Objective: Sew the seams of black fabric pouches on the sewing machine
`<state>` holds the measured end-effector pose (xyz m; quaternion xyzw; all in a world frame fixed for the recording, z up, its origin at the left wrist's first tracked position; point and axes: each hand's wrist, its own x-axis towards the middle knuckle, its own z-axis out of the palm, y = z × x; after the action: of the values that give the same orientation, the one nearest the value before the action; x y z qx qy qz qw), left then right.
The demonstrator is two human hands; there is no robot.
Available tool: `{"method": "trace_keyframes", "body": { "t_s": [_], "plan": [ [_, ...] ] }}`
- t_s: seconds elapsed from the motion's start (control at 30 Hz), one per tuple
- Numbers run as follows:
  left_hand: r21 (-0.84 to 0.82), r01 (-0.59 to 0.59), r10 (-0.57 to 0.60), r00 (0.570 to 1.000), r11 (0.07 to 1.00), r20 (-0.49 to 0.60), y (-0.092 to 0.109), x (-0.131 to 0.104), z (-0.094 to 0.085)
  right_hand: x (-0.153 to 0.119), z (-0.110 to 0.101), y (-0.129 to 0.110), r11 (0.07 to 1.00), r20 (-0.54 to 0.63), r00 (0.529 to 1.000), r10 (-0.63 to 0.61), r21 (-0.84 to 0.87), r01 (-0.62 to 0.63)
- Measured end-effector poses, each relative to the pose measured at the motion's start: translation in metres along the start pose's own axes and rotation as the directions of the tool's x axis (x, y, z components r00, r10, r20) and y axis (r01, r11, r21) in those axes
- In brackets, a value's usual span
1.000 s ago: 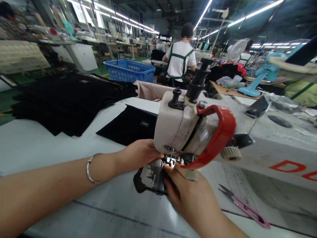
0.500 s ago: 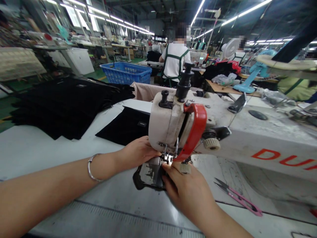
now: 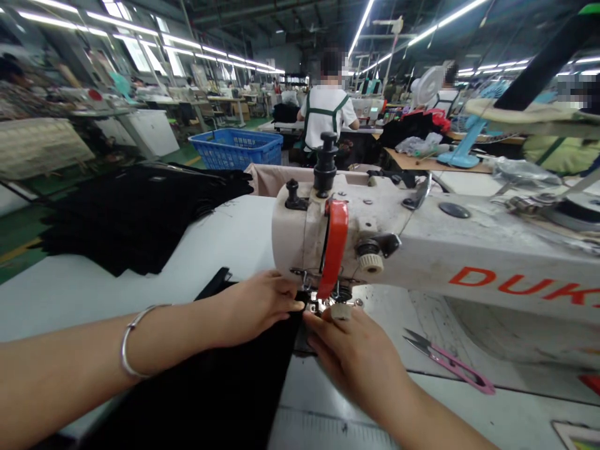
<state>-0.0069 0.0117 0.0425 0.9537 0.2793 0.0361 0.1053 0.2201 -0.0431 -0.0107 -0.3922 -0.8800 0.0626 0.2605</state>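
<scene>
A black fabric panel (image 3: 234, 387) lies under my left forearm, its right edge running up to the presser foot (image 3: 315, 305) of a white sewing machine (image 3: 412, 231). My left hand (image 3: 262, 306) is closed on the panel's edge just left of the foot. On the other side, my right hand (image 3: 356, 344) has its fingers curled together and its fingertips close beside the foot and the fabric edge. What those fingertips pinch, if anything, is hidden. Pink-handled thread snips (image 3: 452, 362) lie on the machine bed, right of my right hand.
A stack of black fabric pieces (image 3: 122, 219) sits at the left of the white table (image 3: 234, 231). Behind it stands a blue plastic basket (image 3: 237, 150). A person in a white shirt (image 3: 325, 115) is seated ahead. A ruler scale (image 3: 335, 428) marks the table's front.
The black panel has come from behind the machine head to the near side, under my left forearm, covering the metal plate there. My right hand has stayed beside the foot.
</scene>
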Motion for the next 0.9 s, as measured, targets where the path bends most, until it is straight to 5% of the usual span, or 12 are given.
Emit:
{"method": "trace_keyframes", "body": {
  "t_s": [0.3,0.67,0.8,0.9],
  "plan": [
    [-0.012,0.070,-0.071,0.986,0.997,-0.149,0.012,-0.023,0.039,-0.001,0.002,-0.002,0.995,-0.097,0.991,-0.097,-0.020,0.096],
    [-0.002,0.043,-0.043,0.990,0.999,-0.134,-0.012,-0.004,0.029,0.000,0.006,0.001,0.997,-0.050,0.999,-0.016,-0.081,0.012],
    [0.101,0.031,-0.019,0.994,0.994,-0.112,0.033,-0.031,0.017,-0.018,-0.014,-0.021,0.999,-0.038,0.998,0.050,0.011,-0.050],
    [0.265,-0.092,0.124,0.987,0.960,-0.104,0.084,-0.066,0.032,-0.062,-0.019,-0.049,0.982,0.008,0.992,0.123,0.144,-0.122]
  ]
}}
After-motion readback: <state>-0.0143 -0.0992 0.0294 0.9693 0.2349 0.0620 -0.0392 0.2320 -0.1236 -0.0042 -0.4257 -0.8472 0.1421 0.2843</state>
